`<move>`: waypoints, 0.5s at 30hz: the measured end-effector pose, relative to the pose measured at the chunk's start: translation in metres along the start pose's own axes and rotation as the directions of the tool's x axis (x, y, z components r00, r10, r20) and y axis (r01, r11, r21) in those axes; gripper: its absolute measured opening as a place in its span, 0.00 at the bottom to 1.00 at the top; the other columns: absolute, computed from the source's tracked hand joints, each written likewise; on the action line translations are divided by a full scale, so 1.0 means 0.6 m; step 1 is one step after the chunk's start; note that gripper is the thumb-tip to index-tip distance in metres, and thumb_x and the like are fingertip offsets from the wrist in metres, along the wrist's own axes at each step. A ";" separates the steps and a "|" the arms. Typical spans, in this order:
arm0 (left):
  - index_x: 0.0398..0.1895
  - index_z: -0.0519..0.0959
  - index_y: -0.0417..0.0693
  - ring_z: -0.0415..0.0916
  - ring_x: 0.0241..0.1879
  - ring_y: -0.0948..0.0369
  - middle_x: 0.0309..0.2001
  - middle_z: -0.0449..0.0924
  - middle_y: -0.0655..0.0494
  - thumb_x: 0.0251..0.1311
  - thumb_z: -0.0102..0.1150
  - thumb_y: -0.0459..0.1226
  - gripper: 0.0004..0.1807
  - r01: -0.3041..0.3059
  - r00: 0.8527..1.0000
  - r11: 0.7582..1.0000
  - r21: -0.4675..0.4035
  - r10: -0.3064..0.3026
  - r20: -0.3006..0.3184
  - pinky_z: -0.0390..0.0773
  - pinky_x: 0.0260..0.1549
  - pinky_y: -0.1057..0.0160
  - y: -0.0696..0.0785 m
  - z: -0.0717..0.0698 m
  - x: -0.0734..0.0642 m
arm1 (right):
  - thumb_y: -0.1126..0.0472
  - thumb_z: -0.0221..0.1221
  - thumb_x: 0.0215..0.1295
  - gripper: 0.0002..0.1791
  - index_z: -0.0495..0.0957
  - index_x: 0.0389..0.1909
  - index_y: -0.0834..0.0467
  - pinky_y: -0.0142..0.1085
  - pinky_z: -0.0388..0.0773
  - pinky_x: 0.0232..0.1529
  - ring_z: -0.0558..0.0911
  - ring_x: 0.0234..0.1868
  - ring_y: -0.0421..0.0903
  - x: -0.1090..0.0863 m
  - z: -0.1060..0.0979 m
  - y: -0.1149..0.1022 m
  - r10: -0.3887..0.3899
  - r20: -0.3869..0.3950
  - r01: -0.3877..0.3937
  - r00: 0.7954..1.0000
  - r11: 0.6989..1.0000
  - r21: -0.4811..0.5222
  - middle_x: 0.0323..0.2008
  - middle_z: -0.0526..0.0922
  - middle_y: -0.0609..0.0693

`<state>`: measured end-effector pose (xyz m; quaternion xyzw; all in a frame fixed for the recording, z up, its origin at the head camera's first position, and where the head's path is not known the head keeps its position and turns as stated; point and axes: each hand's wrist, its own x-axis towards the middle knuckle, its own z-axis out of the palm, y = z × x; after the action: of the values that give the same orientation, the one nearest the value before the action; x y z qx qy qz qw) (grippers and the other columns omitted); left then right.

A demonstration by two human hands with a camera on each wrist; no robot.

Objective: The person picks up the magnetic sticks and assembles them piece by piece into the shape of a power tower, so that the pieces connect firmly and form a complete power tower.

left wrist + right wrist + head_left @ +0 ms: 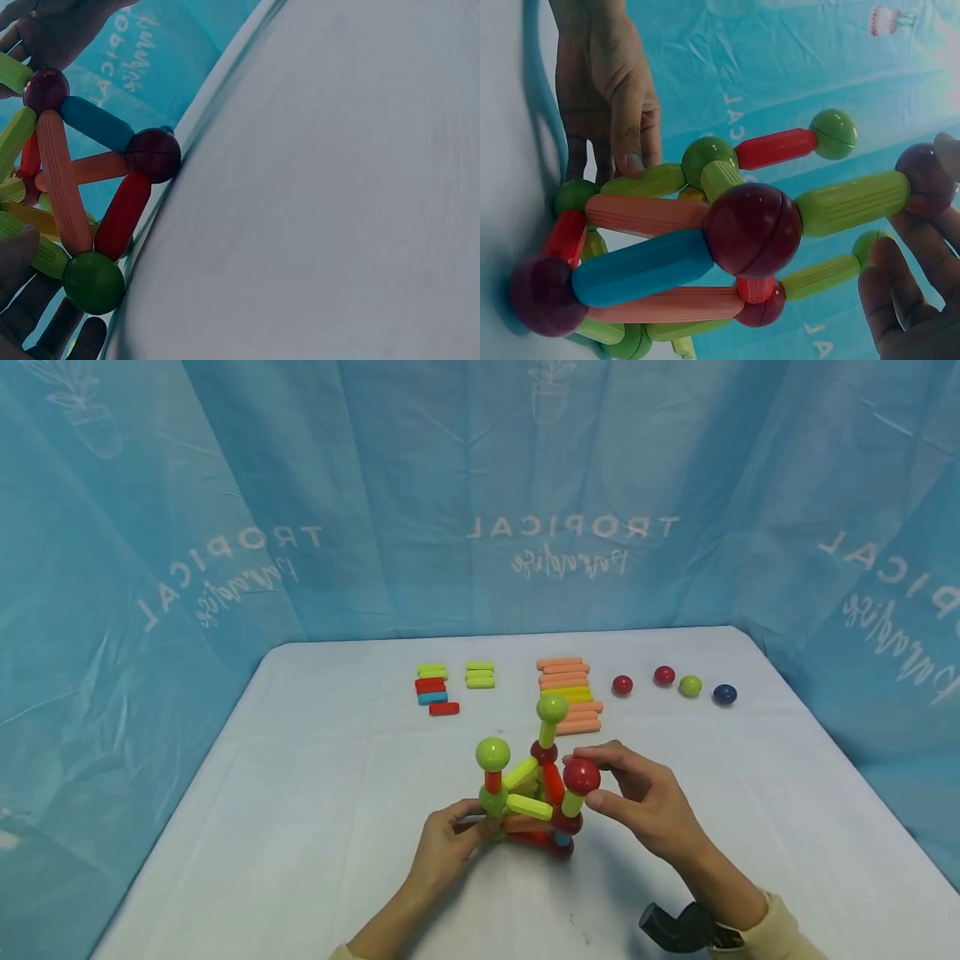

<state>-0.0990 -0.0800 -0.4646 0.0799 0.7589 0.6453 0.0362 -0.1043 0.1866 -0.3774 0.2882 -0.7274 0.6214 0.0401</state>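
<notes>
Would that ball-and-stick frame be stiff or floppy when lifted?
The frame would probably be fairly stiff: an orange diagonal stick braces one side. Its glossy red upper ball might feel slippery.

On my head feed I can read mirror-reversed white lettering (577, 526) on the blue curtain (420, 443): "TROPICAL" in capitals with "Paradise" in script beneath, once at left, once in the middle and once at right, where the picture's edge cuts off the capitals' start. The left wrist feed gives me part of "TROPICAL" above blurred script; the right, only scraps ending "AL".
</notes>
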 end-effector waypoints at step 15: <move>0.45 0.83 0.41 0.80 0.47 0.54 0.44 0.83 0.50 0.57 0.66 0.34 0.12 0.008 0.989 1.000 0.024 -0.005 -0.149 0.77 0.46 0.61 -0.009 -0.047 0.000 | 0.58 0.64 0.62 0.19 0.79 0.53 0.60 0.48 0.75 0.49 0.76 0.49 0.51 0.093 -0.035 0.134 0.140 -0.138 -0.188 0.980 0.874 -0.449 0.50 0.81 0.53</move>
<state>-0.1040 -0.1085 -0.4654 0.0294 0.7675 0.6401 -0.0196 -0.1947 0.1904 -0.4204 0.1759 -0.8726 0.4465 0.0908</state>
